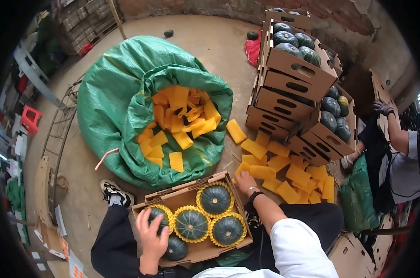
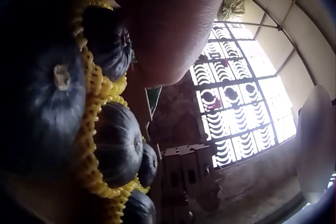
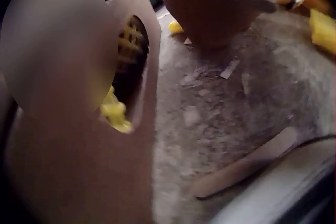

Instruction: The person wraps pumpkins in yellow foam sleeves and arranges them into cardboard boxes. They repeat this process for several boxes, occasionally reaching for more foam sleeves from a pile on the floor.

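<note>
Under spread, unclasped left grip (image 1: 152, 237), netted pumpkin (image 1: 164, 219) was part-hidden; beside right grip (image 1: 245, 182) (closure, hold unclear), foam pieces (image 1: 263, 172) were strewn.

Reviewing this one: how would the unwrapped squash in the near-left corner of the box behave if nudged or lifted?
The unwrapped squash looks squat and round, so it may rock, but the box and netted squash beside it would probably limit rolling. Its bare, smooth-looking rind could prove somewhat slippery.

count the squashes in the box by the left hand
5 squashes: far right, near right, middle, near left, and far left, that one partly hidden by the left hand.
</note>
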`<action>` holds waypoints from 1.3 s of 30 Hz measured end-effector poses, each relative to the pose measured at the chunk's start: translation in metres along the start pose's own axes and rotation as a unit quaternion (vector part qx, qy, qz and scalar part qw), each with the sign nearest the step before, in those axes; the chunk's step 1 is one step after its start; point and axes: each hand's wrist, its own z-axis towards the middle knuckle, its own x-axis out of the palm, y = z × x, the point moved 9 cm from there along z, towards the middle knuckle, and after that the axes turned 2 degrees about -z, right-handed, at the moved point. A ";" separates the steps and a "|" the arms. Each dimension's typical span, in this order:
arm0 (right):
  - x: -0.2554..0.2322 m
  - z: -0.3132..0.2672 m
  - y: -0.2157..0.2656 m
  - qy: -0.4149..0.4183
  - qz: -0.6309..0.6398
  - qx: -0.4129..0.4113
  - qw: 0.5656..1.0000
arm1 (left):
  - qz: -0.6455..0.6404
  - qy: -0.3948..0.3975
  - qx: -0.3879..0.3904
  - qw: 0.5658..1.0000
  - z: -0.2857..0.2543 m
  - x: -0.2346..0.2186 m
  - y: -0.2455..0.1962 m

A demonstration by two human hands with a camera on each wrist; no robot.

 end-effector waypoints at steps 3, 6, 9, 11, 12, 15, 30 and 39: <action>-0.067 0.018 -0.019 0.094 0.087 0.086 0.988 | -0.064 -0.120 -0.059 0.989 -0.020 -0.032 0.006; -0.252 0.002 -0.033 -0.251 0.203 0.151 0.934 | -0.227 -0.096 -0.082 0.966 -0.034 -0.028 -0.009; -0.366 -0.055 0.048 -0.173 0.448 -0.018 0.877 | -0.434 -0.038 -0.044 0.899 -0.044 -0.010 -0.046; -0.393 -0.107 0.132 -0.081 0.485 -0.193 0.849 | -0.524 0.001 0.017 0.852 -0.045 -0.019 -0.082; -0.393 -0.139 0.174 -0.009 0.433 -0.267 0.861 | -0.559 0.072 0.009 0.826 -0.050 -0.022 -0.092; -0.340 -0.196 0.237 0.200 0.495 -0.277 0.799 | -0.558 0.188 -0.030 0.807 -0.073 -0.030 -0.095; -0.297 -0.225 0.274 -0.108 0.384 -0.172 0.901 | -0.141 -0.231 -0.063 0.961 -0.147 -0.069 0.012; -0.226 -0.177 0.362 0.018 0.021 -0.204 0.979 | -0.443 -0.147 -0.249 0.849 -0.147 -0.034 0.083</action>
